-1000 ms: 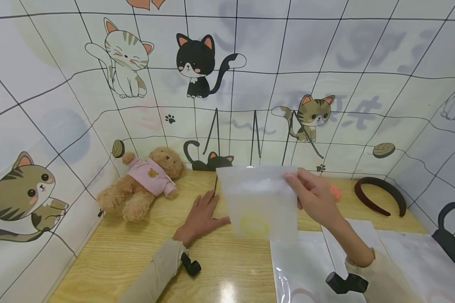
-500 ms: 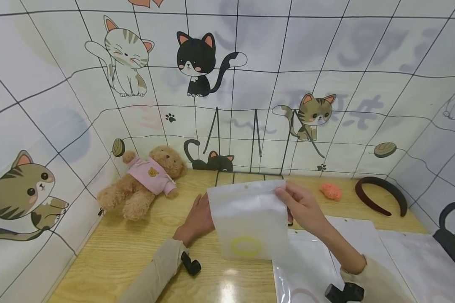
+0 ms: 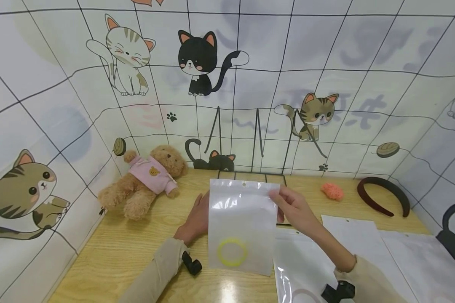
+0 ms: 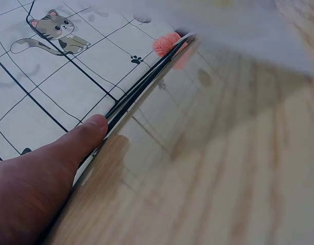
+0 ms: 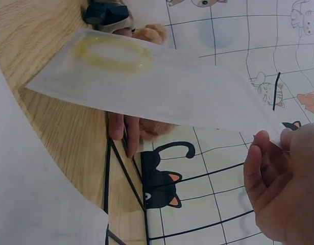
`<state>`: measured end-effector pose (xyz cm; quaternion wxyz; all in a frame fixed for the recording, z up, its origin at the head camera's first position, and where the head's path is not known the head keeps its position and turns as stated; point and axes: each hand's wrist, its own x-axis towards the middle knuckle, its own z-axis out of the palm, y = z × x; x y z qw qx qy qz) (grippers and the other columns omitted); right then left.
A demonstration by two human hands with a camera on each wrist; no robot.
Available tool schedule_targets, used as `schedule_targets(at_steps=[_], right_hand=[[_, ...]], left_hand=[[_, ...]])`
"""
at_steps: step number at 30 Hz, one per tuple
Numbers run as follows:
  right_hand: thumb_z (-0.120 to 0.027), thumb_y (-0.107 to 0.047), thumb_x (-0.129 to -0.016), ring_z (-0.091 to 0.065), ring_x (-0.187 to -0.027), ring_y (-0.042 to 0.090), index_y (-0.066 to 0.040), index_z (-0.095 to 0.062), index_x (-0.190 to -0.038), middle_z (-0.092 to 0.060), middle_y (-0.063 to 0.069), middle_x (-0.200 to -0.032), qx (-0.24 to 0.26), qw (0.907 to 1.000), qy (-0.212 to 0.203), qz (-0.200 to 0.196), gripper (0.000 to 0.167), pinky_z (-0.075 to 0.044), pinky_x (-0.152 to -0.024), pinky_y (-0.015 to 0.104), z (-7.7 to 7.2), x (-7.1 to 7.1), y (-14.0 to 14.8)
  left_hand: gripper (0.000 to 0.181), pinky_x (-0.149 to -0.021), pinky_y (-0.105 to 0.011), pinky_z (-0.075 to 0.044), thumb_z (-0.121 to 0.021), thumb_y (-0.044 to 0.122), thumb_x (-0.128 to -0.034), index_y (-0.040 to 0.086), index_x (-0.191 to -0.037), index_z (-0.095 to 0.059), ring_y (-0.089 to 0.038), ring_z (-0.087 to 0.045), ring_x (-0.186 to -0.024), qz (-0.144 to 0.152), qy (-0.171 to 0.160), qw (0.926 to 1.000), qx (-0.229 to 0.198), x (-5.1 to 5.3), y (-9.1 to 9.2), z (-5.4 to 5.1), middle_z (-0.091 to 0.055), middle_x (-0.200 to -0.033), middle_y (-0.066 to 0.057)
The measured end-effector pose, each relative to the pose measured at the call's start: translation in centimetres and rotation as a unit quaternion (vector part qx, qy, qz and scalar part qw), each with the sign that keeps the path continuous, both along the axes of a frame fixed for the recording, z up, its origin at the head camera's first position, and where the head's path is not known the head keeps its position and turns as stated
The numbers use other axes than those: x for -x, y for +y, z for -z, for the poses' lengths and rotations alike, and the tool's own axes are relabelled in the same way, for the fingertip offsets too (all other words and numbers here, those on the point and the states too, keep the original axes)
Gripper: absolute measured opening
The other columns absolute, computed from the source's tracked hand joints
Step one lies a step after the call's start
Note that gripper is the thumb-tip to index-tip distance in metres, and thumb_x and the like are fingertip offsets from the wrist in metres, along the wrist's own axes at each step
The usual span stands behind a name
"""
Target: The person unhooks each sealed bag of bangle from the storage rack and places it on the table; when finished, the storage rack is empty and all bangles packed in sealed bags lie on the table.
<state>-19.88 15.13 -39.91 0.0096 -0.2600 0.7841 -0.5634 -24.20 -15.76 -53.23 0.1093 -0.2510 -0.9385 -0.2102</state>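
Observation:
My right hand (image 3: 295,208) pinches the upper right edge of a white zip bag (image 3: 242,223) between thumb and fingers. Its front faces the head camera, and a yellow ring (image 3: 232,264) shows through near the bottom. Behind it, a black wire rack (image 3: 258,111) with tall pointed prongs stands against the back wall. My left hand (image 3: 197,219) lies flat at the left of the rack's base, its fingers hidden by the bag in the head view. The left wrist view has the thumb (image 4: 88,132) straight against the base wire. Straight fingers (image 5: 131,135) touch the base in the right wrist view.
More white bags (image 3: 303,252) lie on the table (image 3: 110,261) at the right. A teddy bear (image 3: 149,176) in a pink top leans at the back left. An orange fuzzy ball (image 3: 332,191) and a dark brown headband (image 3: 400,195) are at the back right.
The right hand has brought the bag down and left, turning its front to the head camera, so the yellow ring shows clearly. The bag now covers the left hand's fingers, which stay at the rack.

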Motion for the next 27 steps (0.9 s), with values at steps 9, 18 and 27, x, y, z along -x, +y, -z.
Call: schedule_targets(at_steps=[9, 18, 27], right_hand=[[-0.051, -0.015, -0.105, -0.055, -0.051, 0.017, 0.001, -0.061, -0.1, -0.054, 0.015, -0.061, -0.03, 0.9986, -0.036, -0.025, 0.02, -0.052, -0.048, 0.029, 1.1, 0.3, 0.3], [-0.045, -0.027, -0.108, -0.064, -0.057, 0.032, -0.001, -0.049, -0.083, -0.061, 0.015, -0.063, -0.104, 0.9874, -0.094, -0.073, 0.037, -0.057, -0.056, 0.034, 2.8, 0.1, 0.3], [-0.046, -0.024, -0.107, -0.068, -0.056, 0.035, 0.005, -0.041, -0.079, -0.065, 0.024, -0.062, -0.101, 0.9761, -0.153, -0.117, 0.04, -0.06, -0.057, 0.04, 4.2, -0.4, 0.8]], left_hand=[[0.069, -0.119, -0.063, -0.022, -0.056, 0.038, -0.0933, 0.001, -0.15, -0.042, -0.041, -0.03, -0.148, -0.001, 0.004, 0.9996, 0.028, 0.3, 0.2, 0.1, -0.035, -0.158, -0.021], [0.065, -0.121, -0.059, -0.02, -0.052, 0.043, -0.0969, 0.006, -0.149, -0.045, -0.036, -0.027, -0.151, -0.03, -0.031, 0.9975, 0.057, 0.5, 0.7, -0.1, -0.038, -0.158, -0.016], [0.086, -0.124, -0.056, -0.016, -0.058, 0.056, -0.0909, 0.002, -0.154, -0.036, -0.035, -0.023, -0.152, -0.037, -0.05, 0.9971, 0.045, 0.4, 0.6, -0.3, -0.03, -0.161, -0.02]])
